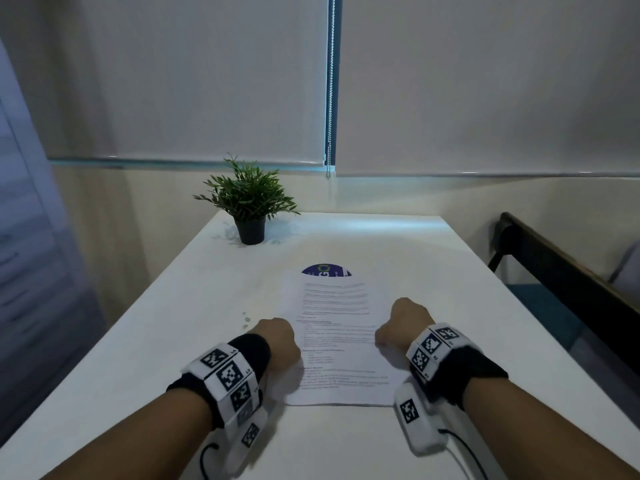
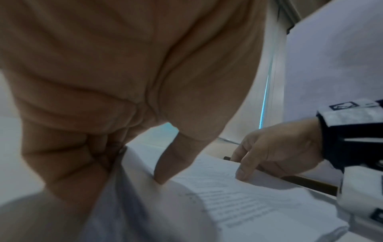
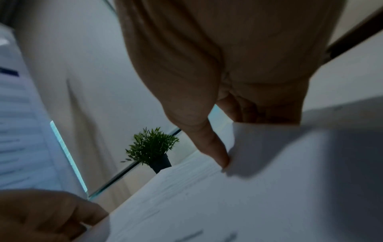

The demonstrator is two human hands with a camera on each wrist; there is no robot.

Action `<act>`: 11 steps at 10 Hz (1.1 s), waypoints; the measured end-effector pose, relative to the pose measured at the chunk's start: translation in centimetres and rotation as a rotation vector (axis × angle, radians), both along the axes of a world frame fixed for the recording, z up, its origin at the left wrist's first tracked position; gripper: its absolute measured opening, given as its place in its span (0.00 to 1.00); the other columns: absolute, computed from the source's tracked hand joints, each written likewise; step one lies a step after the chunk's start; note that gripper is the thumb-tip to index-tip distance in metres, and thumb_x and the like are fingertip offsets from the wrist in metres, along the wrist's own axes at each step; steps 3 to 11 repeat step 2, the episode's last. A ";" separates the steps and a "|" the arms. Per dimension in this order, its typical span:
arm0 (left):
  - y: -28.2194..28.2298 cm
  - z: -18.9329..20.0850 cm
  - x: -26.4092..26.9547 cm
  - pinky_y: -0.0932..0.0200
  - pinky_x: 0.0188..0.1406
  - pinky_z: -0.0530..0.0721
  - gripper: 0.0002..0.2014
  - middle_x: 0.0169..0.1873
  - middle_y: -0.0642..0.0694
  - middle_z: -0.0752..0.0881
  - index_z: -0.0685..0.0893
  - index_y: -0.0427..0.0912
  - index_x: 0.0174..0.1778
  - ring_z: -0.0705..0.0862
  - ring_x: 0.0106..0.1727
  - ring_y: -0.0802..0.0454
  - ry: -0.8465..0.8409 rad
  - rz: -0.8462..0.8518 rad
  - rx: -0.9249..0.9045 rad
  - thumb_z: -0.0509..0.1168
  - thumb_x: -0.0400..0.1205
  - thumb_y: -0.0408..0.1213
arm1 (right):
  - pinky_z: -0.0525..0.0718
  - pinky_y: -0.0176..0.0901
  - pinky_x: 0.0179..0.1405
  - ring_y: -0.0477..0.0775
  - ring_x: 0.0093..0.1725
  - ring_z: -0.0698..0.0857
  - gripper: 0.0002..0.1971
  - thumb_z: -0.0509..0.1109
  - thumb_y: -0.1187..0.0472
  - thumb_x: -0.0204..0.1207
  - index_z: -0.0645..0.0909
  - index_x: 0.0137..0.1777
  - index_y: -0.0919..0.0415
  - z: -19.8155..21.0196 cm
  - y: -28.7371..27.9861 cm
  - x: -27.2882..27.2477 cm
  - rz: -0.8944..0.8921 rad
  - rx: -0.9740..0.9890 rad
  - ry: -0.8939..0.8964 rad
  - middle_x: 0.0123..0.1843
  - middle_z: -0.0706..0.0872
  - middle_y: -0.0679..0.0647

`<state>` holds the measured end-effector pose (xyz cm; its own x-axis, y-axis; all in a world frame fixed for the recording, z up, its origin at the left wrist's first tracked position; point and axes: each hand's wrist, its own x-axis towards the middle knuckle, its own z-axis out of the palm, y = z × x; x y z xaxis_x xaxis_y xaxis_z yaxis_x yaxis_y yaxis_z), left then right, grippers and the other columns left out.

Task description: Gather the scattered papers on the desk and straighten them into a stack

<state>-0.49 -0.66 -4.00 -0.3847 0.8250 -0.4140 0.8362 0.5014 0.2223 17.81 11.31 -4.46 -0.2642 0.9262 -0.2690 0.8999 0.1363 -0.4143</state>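
A stack of printed white papers point(image 1: 337, 344) lies in the middle of the white desk point(image 1: 166, 341). My left hand point(image 1: 278, 341) grips the stack's left edge and my right hand point(image 1: 403, 323) grips its right edge. In the left wrist view the thumb point(image 2: 165, 170) presses on top of the papers point(image 2: 238, 196) while the curled fingers point(image 2: 68, 163) sit under the lifted edge. In the right wrist view the thumb point(image 3: 215, 152) lies on the top sheet point(image 3: 228, 204) and the fingers point(image 3: 244, 113) curl beneath the raised edge. Both side edges are lifted slightly off the desk.
A small green plant in a black pot point(image 1: 250, 206) stands at the desk's far left. A round purple item point(image 1: 326, 270) peeks out from under the papers' far edge. A dark wooden bench back point(image 1: 561, 271) runs along the right side. Closed blinds hang behind the desk.
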 end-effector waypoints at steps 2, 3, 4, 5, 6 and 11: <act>0.5 1.8 -1.6 0.53 0.57 0.81 0.28 0.67 0.35 0.79 0.65 0.35 0.78 0.81 0.68 0.37 0.080 0.051 0.050 0.60 0.86 0.46 | 0.84 0.43 0.41 0.59 0.50 0.85 0.12 0.75 0.53 0.75 0.79 0.50 0.60 1.2 0.7 0.2 0.077 0.067 -0.015 0.49 0.84 0.56; 0.5 1.8 -1.6 0.53 0.57 0.81 0.28 0.67 0.35 0.79 0.65 0.35 0.78 0.81 0.68 0.37 0.080 0.051 0.050 0.60 0.86 0.46 | 0.84 0.43 0.41 0.59 0.50 0.85 0.12 0.75 0.53 0.75 0.79 0.50 0.60 1.2 0.7 0.2 0.077 0.067 -0.015 0.49 0.84 0.56; 0.5 1.8 -1.6 0.53 0.57 0.81 0.28 0.67 0.35 0.79 0.65 0.35 0.78 0.81 0.68 0.37 0.080 0.051 0.050 0.60 0.86 0.46 | 0.84 0.43 0.41 0.59 0.50 0.85 0.12 0.75 0.53 0.75 0.79 0.50 0.60 1.2 0.7 0.2 0.077 0.067 -0.015 0.49 0.84 0.56; 0.5 1.8 -1.6 0.53 0.57 0.81 0.28 0.67 0.35 0.79 0.65 0.35 0.78 0.81 0.68 0.37 0.080 0.051 0.050 0.60 0.86 0.46 | 0.84 0.43 0.41 0.59 0.50 0.85 0.12 0.75 0.53 0.75 0.79 0.50 0.60 1.2 0.7 0.2 0.077 0.067 -0.015 0.49 0.84 0.56; 0.5 1.8 -1.6 0.53 0.57 0.81 0.28 0.67 0.35 0.79 0.65 0.35 0.78 0.81 0.68 0.37 0.080 0.051 0.050 0.60 0.86 0.46 | 0.84 0.43 0.41 0.59 0.50 0.85 0.12 0.75 0.53 0.75 0.79 0.50 0.60 1.2 0.7 0.2 0.077 0.067 -0.015 0.49 0.84 0.56; 0.5 1.8 -1.6 0.53 0.57 0.81 0.28 0.67 0.35 0.79 0.65 0.35 0.78 0.81 0.68 0.37 0.080 0.051 0.050 0.60 0.86 0.46 | 0.84 0.43 0.41 0.59 0.50 0.85 0.12 0.75 0.53 0.75 0.79 0.50 0.60 1.2 0.7 0.2 0.077 0.067 -0.015 0.49 0.84 0.56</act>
